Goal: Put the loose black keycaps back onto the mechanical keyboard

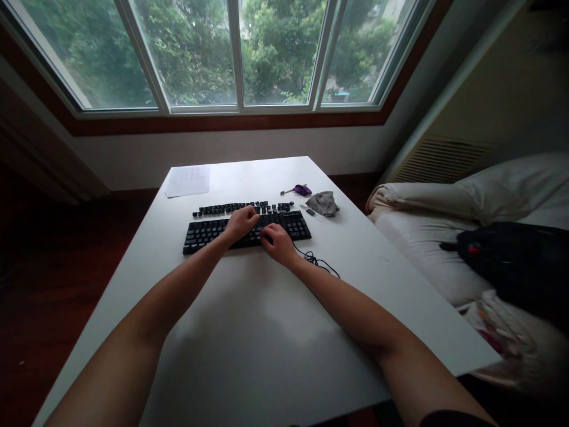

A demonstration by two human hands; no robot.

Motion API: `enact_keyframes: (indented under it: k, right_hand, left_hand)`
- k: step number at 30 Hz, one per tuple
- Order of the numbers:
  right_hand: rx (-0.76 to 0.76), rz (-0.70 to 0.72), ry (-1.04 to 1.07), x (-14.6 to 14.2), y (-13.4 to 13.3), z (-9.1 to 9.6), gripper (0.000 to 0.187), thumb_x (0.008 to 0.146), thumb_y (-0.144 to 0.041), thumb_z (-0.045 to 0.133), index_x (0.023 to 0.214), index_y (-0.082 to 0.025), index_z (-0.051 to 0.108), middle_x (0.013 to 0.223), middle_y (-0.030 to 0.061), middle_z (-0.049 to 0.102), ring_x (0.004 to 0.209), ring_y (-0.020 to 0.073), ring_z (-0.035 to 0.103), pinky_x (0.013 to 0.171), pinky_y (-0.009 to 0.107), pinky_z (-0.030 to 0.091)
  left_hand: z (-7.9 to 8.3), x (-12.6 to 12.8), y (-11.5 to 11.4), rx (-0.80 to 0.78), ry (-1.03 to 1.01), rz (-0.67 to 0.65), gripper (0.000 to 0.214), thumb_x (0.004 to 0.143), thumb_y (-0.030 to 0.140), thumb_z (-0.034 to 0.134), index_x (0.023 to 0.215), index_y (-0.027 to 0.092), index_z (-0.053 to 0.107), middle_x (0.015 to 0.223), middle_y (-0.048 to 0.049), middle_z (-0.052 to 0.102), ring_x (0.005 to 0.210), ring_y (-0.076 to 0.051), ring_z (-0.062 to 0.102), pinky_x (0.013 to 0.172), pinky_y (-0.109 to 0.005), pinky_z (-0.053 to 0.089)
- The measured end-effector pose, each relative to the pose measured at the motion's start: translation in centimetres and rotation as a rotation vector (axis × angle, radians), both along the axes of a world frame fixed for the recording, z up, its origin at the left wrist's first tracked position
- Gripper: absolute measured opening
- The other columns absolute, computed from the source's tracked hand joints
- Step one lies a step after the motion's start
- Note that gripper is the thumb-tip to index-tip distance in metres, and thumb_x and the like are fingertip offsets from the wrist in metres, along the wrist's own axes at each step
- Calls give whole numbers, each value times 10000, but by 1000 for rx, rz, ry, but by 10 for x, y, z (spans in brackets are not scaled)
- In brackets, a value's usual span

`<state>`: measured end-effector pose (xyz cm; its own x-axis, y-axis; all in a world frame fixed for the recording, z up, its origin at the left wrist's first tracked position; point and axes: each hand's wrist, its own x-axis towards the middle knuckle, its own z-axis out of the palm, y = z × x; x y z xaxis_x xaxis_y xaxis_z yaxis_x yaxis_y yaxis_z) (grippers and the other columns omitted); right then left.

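Mostly, the fingertips are hiding from the camera. The left hand (242, 223) is covering part of the keyboard's upper middle, its fingers curling inward like a loose fist, and I cannot tell whether they are gripping anything. The right hand (277, 243) is sitting just beside it, lower and to the right, with its fingers bending over the keys; whether they are pinching something or only touching is not showing. Between them, the two hands are blocking the middle of the board, and the lower picture edge is cutting off both arms.

The keyboard (202, 235) itself is lying flat on the white table (249, 332), well in from the near edge. It is looking black, wide and low, with keys filling its left part; the small legends are blurring beyond reading. Just behind it, loose black keycaps (217, 209) are forming an uneven row, the left wrist and hand standing in front of some. A thin black cable (311, 258) is looping on the tabletop to the right, partly hiding behind the right forearm. Farther right, a grey cloth (323, 203) is lying crumpled near a purple object (303, 190).
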<state>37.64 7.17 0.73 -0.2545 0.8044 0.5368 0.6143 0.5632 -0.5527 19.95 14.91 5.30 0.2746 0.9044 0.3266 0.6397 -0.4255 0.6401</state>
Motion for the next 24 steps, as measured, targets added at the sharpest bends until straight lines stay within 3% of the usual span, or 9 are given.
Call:
enact_keyframes:
  k: [3,6,9,14,17,20,22,24]
  right_hand:
    - [9,4,0,0,1,-2,79,916,-194,622,935,-224,692,999,61,651,993,223,572,921,359,446]
    - [8,4,-9,0,1,-2,86,916,-191,616,937,-222,694,1002,62,649,996,223,568,920,355,443]
    - [-8,-2,-24,-1,1,-1,90,916,-202,614,940,-223,698,1010,68,643,1004,229,564,921,357,443]
    - [-34,4,-17,0,-1,3,96,915,-212,610,941,-227,701,1023,69,646,1016,233,565,935,364,442]
    - [-50,17,25,2,1,7,92,918,-219,602,922,-222,693,1005,62,655,1000,221,579,926,351,448]
    - [-79,9,95,3,6,12,121,929,-237,573,907,-213,690,955,51,660,931,199,597,859,323,460]
    - [-97,-14,139,4,12,16,144,929,-258,564,913,-209,697,932,44,662,887,187,601,815,309,462]
    - [-118,-48,176,7,19,20,160,919,-284,566,909,-208,707,920,38,670,861,182,605,802,306,463]
  left_hand:
    - [-4,17,2,-140,-415,-106,393,841,445,580,595,207,387,566,43,405,555,-107,367,546,-245,299]
    - [-8,31,3,-332,-670,-104,391,830,459,558,588,214,373,532,53,360,494,-89,305,487,-238,249]
    - [-15,39,5,-442,-708,-77,365,808,440,546,580,224,361,511,57,337,463,-85,272,457,-243,227]
    - [-18,39,5,-451,-679,-94,365,806,431,556,587,227,346,525,57,335,474,-90,265,466,-248,230]
    - [-16,28,-3,-382,-626,-110,353,832,437,560,605,216,403,581,31,425,538,-112,356,528,-257,316]
    - [-18,8,-20,-26,-195,-64,294,889,393,529,662,207,512,712,-19,542,725,-179,514,714,-322,438]
    - [-22,-7,-33,184,76,-20,168,889,372,590,873,212,638,993,-78,635,1012,-258,561,915,-408,442]
    - [-26,-20,-44,261,257,-21,310,870,399,657,1130,231,649,1213,-110,614,1177,-312,524,1018,-466,405]
